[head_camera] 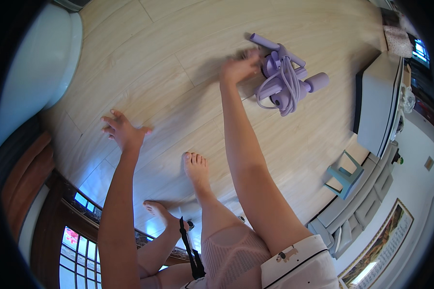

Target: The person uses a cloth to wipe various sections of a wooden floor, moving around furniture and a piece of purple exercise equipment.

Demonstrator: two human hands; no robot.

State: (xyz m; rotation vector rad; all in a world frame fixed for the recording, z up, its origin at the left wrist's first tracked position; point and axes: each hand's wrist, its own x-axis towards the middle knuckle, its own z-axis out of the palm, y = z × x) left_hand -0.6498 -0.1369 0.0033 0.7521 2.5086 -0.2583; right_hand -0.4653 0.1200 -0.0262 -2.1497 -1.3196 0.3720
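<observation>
A lilac exercise device (280, 77), apparently an ab roller, rests on the wood-look floor. It has tube-shaped grips, dark-edged round parts and a looped lilac cord (291, 85) bundled over it. Just left of the device is my right hand (241, 67), blurred by motion, with its fingers partly spread; no object shows in it. Whether the fingertips touch the device is unclear. My left hand (124, 132) hovers above or rests against the floor farther left, fingers splayed, holding nothing.
My bare feet (196, 164) are on the floor (159, 83). A teal stool (345, 177) stands before a grey sofa (361, 204) at right, below a framed picture (381, 245). A grey-sided low table (378, 101) is upper right. A white curved furnishing (39, 61) borders the left.
</observation>
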